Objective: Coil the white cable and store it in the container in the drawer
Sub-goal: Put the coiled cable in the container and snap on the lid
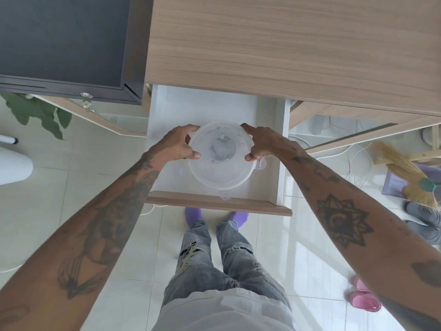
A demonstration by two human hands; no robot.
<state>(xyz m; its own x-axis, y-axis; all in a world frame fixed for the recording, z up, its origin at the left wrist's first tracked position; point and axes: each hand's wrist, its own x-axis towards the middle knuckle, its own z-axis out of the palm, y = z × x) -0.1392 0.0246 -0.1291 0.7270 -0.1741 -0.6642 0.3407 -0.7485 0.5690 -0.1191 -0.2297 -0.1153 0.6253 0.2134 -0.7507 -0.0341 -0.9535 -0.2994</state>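
A round translucent plastic container with its lid on sits in the open white drawer under the wooden desk. My left hand grips the lid's left rim and my right hand grips its right rim. Through the lid I see a pale grey shape inside; I cannot tell whether it is the white cable. Small locking tabs stick out at the container's right and front edges.
The wooden desktop overhangs the drawer. A dark cabinet stands at the left, with a plant below it. White cables, a broom and pink slippers lie on the tiled floor at the right.
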